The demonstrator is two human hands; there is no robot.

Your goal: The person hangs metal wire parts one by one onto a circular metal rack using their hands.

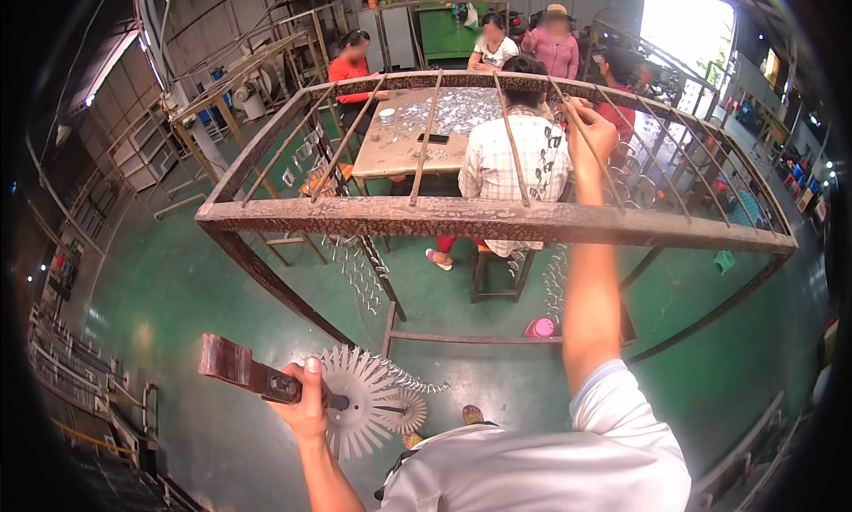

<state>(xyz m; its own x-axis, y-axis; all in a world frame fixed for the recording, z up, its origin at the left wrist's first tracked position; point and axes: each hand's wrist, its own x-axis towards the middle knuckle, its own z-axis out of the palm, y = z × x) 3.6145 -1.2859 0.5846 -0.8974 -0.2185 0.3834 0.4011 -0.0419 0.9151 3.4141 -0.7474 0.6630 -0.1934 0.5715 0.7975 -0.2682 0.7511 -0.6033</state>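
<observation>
My left hand (306, 401), low in front of me, is wrapped around a brown bar (253, 374) with a blocky end. Beside that hand are a large pale disc with radial fins (359, 405) and a smaller finned disc (406, 412). A chain of small metal pieces (415, 379) trails near them. My right hand (593, 135) is raised with bent fingers at a thin crossbar of the brown metal rack (497, 217). What its fingers hold is hidden. Just left of it hangs a string of small dark pieces (546, 161).
Beyond the rack, several people sit or stand around a table (390, 157) strewn with small shiny pieces. One person in a checked shirt (506, 157) sits close behind the rack. More strings of metal pieces (355, 272) hang below it. A pink object (539, 327) rests near the lower bar.
</observation>
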